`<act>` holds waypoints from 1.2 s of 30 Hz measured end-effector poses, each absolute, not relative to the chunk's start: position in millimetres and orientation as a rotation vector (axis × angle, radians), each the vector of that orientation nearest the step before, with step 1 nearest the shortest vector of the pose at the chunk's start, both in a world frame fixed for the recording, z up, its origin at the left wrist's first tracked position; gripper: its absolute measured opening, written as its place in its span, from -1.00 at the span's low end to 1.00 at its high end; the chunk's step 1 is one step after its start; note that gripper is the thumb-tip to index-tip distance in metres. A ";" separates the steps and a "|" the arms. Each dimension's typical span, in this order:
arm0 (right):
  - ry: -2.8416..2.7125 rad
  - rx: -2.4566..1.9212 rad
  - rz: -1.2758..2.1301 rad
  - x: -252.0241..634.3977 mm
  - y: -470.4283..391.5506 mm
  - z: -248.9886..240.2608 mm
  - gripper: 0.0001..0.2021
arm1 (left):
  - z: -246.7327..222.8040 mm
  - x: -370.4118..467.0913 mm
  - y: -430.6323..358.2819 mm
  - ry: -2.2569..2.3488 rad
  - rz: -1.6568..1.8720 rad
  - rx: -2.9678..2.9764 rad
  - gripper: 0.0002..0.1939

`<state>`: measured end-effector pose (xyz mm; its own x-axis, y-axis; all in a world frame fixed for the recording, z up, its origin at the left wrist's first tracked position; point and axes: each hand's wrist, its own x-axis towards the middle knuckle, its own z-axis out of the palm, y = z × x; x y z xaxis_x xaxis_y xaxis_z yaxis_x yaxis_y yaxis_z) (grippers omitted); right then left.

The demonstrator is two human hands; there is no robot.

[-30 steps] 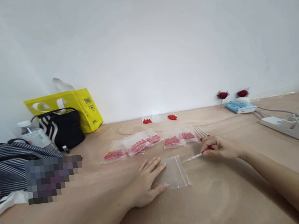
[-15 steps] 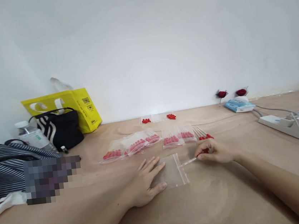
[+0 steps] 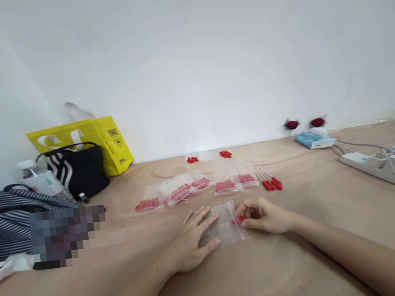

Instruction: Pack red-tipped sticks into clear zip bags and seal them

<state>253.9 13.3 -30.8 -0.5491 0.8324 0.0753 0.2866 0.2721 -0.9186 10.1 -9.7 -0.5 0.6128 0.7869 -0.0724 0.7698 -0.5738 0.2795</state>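
A small clear zip bag (image 3: 225, 238) lies flat on the table. My left hand (image 3: 194, 245) rests on its left part, fingers spread and open. At the bag's right end, my right hand (image 3: 267, 216) pinches the red end of a thin stick (image 3: 237, 220). The stick's pale shaft extends leftward into the bag, and part of the red end is at the bag's mouth. Just beyond my right hand, several loose red-ended sticks (image 3: 272, 184) lie side by side, their red ends towards me.
Filled clear bags of red-ended sticks (image 3: 225, 186) lie in a row ahead, with more bags (image 3: 207, 155) by the wall. On the left are a yellow bag (image 3: 119, 149), a black bag (image 3: 86, 172) and a bottle (image 3: 46, 179). A tissue pack (image 3: 314, 139) and power strip (image 3: 367, 164) sit right.
My right hand has moved left to the bag's mouth, sliding the stick's shaft deeper into the bag. The loose sticks behind it are now uncovered. My left hand has stayed in place.
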 end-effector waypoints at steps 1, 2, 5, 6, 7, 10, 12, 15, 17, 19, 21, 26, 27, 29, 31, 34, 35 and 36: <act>-1.967 -0.982 1.293 253.5 12.9 -30.8 -0.70 | -1.0 9.9 -9.4 1.266 0.087 2.558 -0.47; -1.955 -0.958 1.331 253.0 12.5 -30.6 -0.69 | -1.3 9.8 -9.1 1.265 0.089 2.560 -0.47; -1.917 -0.921 1.416 250.0 11.9 -30.7 -0.64 | -1.5 10.1 -8.6 1.258 0.099 2.573 -0.48; -1.904 -0.927 1.420 248.4 12.0 -31.4 -0.62 | -1.4 10.4 -8.5 1.258 0.100 2.574 -0.49; -1.888 -0.933 1.409 246.6 12.3 -32.3 -0.61 | -1.2 10.8 -8.4 1.257 0.103 2.575 -0.50; -1.825 -0.913 1.349 241.0 13.4 -35.4 -0.61 | -1.8 11.5 -7.8 1.245 0.127 2.577 -0.52; -1.797 -0.888 1.352 237.5 13.2 -36.3 -0.61 | -3.2 12.0 -7.1 1.232 0.150 2.580 -0.53; -1.804 -0.857 1.436 232.9 10.5 -34.7 -0.61 | -5.4 13.1 -6.4 1.207 0.177 2.577 -0.53; -1.827 -0.863 1.504 230.6 8.7 -32.7 -0.60 | -5.4 13.6 -6.7 1.189 0.196 2.570 -0.54; -1.858 -0.905 1.544 230.1 9.0 -31.2 -0.60 | -3.7 12.5 -7.3 1.185 0.216 2.559 -0.53; -1.881 -0.940 1.523 232.4 12.0 -30.8 -0.60 | -1.2 8.6 -7.3 1.173 0.231 2.545 -0.52; -1.871 -1.017 1.377 244.8 23.6 -33.0 -0.58 | 1.0 -6.5 -3.5 1.070 0.265 2.512 -0.52; -1.887 -1.011 1.358 246.4 24.8 -33.3 -0.58 | 0.4 -8.3 -2.6 1.053 0.271 2.511 -0.55; -1.940 -0.970 1.330 248.4 25.8 -33.7 -0.59 | -0.8 -9.3 -1.4 1.028 0.275 2.516 -0.59; -1.965 -0.956 1.341 251.0 26.5 -33.0 -0.60 | -1.4 -8.4 -1.1 1.026 0.274 2.524 -0.60; -1.906 -1.095 1.268 265.3 32.6 -29.7 -0.63 | -1.5 -6.9 -1.3 1.033 0.276 2.532 -0.60; -1.873 -1.173 1.164 274.3 36.6 -28.2 -0.66 | -1.6 -6.7 -1.3 1.035 0.275 2.534 -0.61; -1.843 -1.253 1.009 285.2 41.6 -26.8 -0.70 | -1.8 -6.7 -1.2 1.039 0.274 2.535 -0.63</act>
